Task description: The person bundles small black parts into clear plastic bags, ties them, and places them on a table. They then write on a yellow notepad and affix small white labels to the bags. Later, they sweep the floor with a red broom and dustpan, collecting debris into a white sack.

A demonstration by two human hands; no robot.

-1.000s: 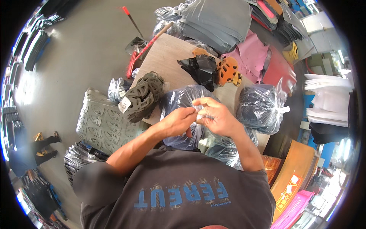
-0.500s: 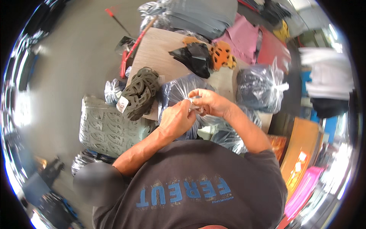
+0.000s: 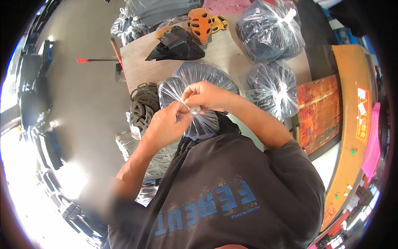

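Note:
In front of me a clear plastic bag (image 3: pixel 207 74) full of dark, rounded things stands at the near part of the table. Its film is gathered into pleats that run up to a twisted neck. My left hand (image 3: pixel 166 123) pinches at this neck from the left, fingers bent and slightly blurred. From the right, my right hand (image 3: pixel 208 96) has its fingers closed on the neck, a whitish bit of the film showing below them. Both hands meet over the middle of the bag, and their fingertips are partly hidden.
Two more tied clear bags, an upper one (image 3: pixel 271 31) and a lower one (image 3: pixel 273 89), stand on the table (image 3: pixel 139 62) to the right. Grey openwork pieces (image 3: pixel 144 106) lie left. Farther back are black plastic (image 3: pixel 176 45) and orange cutouts (image 3: pixel 200 25). An orange-framed machine (image 3: pixel 352 83) borders the right.
The whole view has shifted, so the table and the right-hand bags sit differently in it. Both hands stay at the bag's neck; my left hand's fingers have turned and spread a little.

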